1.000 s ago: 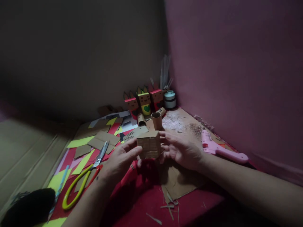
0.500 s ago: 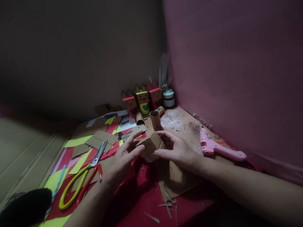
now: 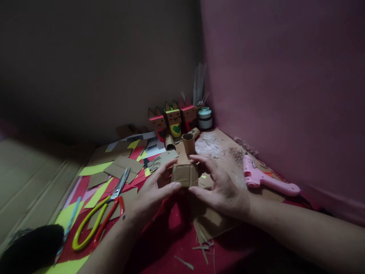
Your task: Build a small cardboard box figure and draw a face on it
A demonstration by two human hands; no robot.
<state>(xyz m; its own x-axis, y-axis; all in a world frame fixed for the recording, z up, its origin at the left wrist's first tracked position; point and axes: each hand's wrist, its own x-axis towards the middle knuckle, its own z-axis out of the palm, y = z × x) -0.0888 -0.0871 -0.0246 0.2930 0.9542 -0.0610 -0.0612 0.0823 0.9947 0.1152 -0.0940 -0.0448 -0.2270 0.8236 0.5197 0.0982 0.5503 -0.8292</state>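
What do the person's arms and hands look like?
The left hand and right hand are bare, with no gloves, and no sleeves show on the forearms. No ring or watch can be seen. A small dark spot shows by the left wrist; I can't tell what it is.

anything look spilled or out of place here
Mostly craft clutter, but pale slivers litter the red surface, and a whitish patch near the jar looks odd against the brown surface; spilled or worn, I can't tell.
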